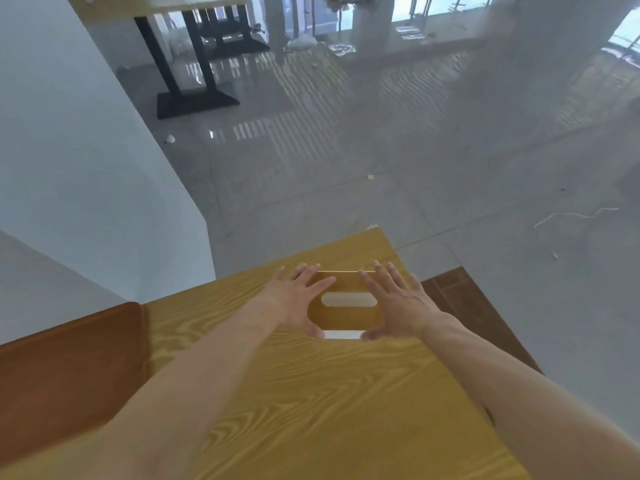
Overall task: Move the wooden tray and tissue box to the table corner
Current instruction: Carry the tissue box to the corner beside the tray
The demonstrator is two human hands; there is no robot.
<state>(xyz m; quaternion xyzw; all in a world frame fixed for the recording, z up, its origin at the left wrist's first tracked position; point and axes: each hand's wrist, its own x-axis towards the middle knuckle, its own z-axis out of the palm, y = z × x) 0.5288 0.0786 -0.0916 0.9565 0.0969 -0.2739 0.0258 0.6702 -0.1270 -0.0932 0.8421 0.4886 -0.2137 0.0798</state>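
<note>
A wooden tissue box with a white oval slot on top stands near the far right corner of the yellow wood-grain table. A white strip shows along its near bottom edge. I cannot make out a separate wooden tray. My left hand lies against the box's left side and my right hand against its right side. The fingers of both are straight and spread, and the thumbs rest at the near bottom corners. Neither hand is closed around the box.
A brown bench seat borders the table on the left and another brown seat on the right. A white wall rises at the left. Beyond the table edge lies a glossy grey floor with a black-legged table far off.
</note>
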